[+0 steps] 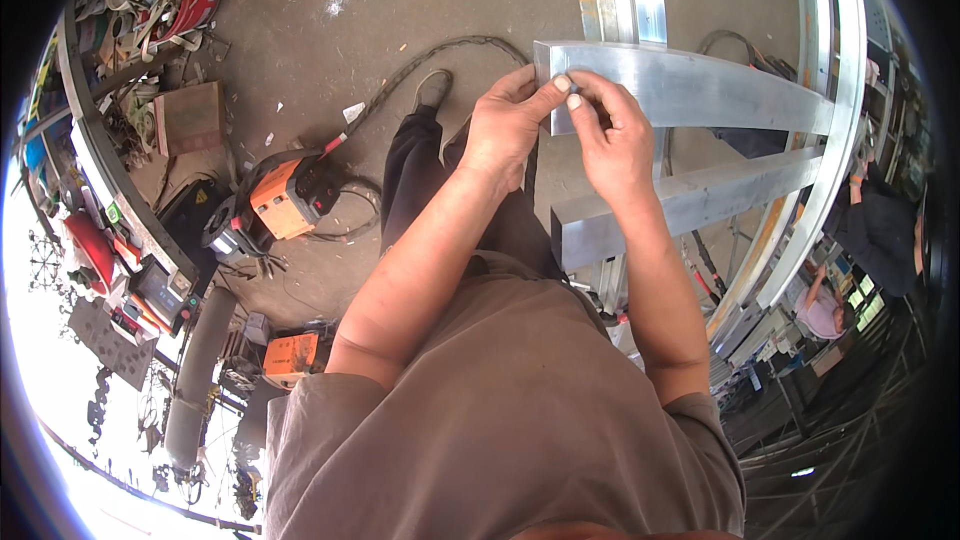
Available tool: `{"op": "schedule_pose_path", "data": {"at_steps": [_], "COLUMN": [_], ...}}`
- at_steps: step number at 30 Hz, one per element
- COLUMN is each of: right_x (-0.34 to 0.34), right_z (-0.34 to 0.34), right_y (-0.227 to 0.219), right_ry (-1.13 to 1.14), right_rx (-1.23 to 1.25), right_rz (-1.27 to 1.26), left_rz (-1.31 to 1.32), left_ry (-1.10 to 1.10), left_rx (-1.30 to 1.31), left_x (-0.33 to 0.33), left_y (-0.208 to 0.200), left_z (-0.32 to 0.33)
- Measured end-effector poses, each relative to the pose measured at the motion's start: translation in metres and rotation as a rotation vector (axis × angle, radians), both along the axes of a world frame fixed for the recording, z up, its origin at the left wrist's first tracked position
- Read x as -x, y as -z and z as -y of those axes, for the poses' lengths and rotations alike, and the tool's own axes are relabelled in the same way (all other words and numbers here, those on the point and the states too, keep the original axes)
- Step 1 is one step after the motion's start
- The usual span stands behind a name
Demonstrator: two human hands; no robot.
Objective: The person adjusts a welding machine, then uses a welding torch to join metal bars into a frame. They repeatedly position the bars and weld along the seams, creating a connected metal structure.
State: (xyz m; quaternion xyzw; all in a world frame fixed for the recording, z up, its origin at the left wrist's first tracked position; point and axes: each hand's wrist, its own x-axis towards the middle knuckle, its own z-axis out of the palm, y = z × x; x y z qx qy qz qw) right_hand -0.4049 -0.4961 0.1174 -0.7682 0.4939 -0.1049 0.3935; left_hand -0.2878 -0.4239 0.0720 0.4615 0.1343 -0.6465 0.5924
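Upper beam (700, 85): smooth, silvery, box-section metal, is extending from a pale metal upright (850, 70), its free end lying at both hands. Left hand (505, 127) and right hand (617, 145) are meeting thumb to thumb against its face, fingers bent; whether either is closed on anything cannot be told. Lower beam (690, 202): duller grey, square-ended, is running beneath, while a boxy orange-and-black machine (285, 198) is standing on the dusty, scuffed floor (310, 50).

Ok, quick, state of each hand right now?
Left hand: curled at the end of the metal beam; grip unclear.
Right hand: pinched closed, apparently on a small dark piece.
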Motion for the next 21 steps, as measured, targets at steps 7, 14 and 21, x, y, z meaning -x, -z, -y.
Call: {"op": "schedule_pose_path", "data": {"at_steps": [7, 14, 21], "right_x": [0.009, 0.022, 0.029], "right_z": [-0.001, -0.011, -0.013], "right_y": [-0.005, -0.003, 0.006], "right_ry": [-0.054, -0.196, -0.227], "right_rx": [-0.069, 0.025, 0.058], "right_rz": [-0.045, -0.05, -0.067], "left_rz": [0.043, 0.062, 0.14], "left_ry": [0.114, 0.125, 0.133], "left_rx": [-0.013, -0.085, -0.088], "left_x": [-0.003, -0.005, 0.0], "left_y": [0.007, -0.002, 0.002], "left_z": [-0.001, 0.001, -0.003]}}
